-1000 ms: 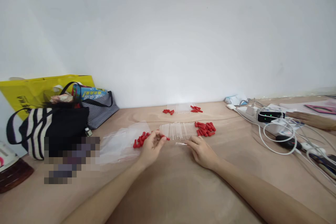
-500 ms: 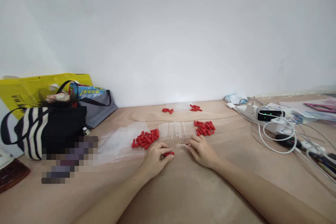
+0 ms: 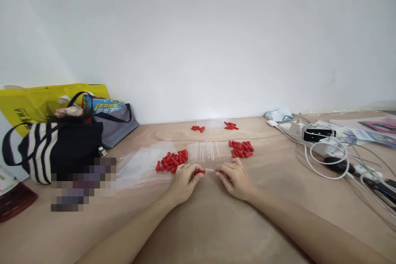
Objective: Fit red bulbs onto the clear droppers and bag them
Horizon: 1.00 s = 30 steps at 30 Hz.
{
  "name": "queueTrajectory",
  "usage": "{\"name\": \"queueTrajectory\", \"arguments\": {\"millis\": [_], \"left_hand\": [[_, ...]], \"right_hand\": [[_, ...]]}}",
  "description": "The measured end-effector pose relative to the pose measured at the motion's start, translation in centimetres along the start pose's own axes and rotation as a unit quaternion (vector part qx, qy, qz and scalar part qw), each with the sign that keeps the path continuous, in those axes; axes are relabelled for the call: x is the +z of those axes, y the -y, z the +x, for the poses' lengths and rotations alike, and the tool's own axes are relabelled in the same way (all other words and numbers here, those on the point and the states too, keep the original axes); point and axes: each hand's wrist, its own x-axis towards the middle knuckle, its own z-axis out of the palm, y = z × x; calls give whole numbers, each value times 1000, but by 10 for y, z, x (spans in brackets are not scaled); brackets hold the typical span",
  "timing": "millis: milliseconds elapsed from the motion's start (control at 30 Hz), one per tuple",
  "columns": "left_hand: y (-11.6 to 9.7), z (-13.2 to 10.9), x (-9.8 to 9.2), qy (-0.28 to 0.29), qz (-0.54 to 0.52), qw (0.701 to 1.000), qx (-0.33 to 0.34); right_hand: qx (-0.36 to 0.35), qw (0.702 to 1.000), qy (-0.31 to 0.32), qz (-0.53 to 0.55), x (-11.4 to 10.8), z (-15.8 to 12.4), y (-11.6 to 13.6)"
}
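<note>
My left hand (image 3: 185, 181) pinches a red rubber dropper bulb (image 3: 200, 171) between thumb and fingers, its open end facing right. My right hand (image 3: 233, 178) holds a thin clear glass dropper tube (image 3: 210, 170), which points left at the bulb's mouth. Tube and bulb look end to end; whether they touch I cannot make out. Just beyond the hands lies a row of clear tubes (image 3: 208, 152). A pile of red bulbs (image 3: 170, 161) sits left of that row, and a second red pile (image 3: 241, 148) sits at its right end.
Clear zip bags (image 3: 136, 165) lie flat on the left. Near the wall are more tubes (image 3: 215, 124) with a few red bulbs (image 3: 198, 128). A striped black bag (image 3: 68, 144) stands at far left. A power strip (image 3: 293, 128) and white cables (image 3: 312, 169) spread on the right.
My hands have come closer together. The bulb has turned level and moved up towards the tube, and the tube has shifted slightly left to its mouth.
</note>
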Motion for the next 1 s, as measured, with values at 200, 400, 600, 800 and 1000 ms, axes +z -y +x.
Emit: {"name": "queueTrajectory", "arguments": {"millis": [200,400,600,800,1000], "left_hand": [[-5,1,-1,-6,-23,1000,0],[-4,1,-1,2,-21,1000,6],[-2,0,0,-11,-6,999,33],[-7,-2,-2,-9,31,994,100],[-9,-4,-1,-8,57,990,130]], "right_hand": [[-4,1000,18,-2,1,-1,-1],[-15,999,36,-6,3,-1,-2],[-29,999,43,11,4,-2,-5],[-58,997,53,3,1,-2,-7],[-83,994,52,-51,-2,-1,-4]]}}
